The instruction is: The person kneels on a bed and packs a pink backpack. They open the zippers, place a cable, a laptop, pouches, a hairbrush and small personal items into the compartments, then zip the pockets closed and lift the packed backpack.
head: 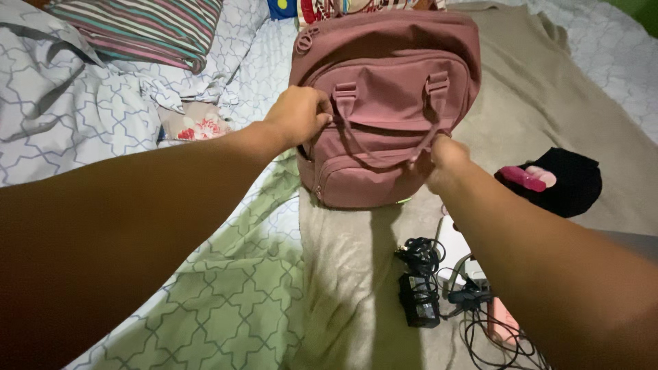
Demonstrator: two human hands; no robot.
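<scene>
Both hands work on one dusty-pink backpack (387,103) lying on the bed: the left hand (298,113) is closed, pinching the bag's left side near a strap loop, while the right hand (442,161) is curled shut around the loop of the carry handle (384,154). Left of the bag lie one striped pillow (144,31) and patterned sheets (62,116). Right of it, one black pouch (558,181) sits apart on the tan blanket (541,103), one black charger (419,298) with tangled cables lies nearer the person, and bare blanket stays open between.

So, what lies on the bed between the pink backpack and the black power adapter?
In the head view, only bare beige blanket lies between the pink backpack and the black power adapter, crossed by the backpack's shadow.
</scene>
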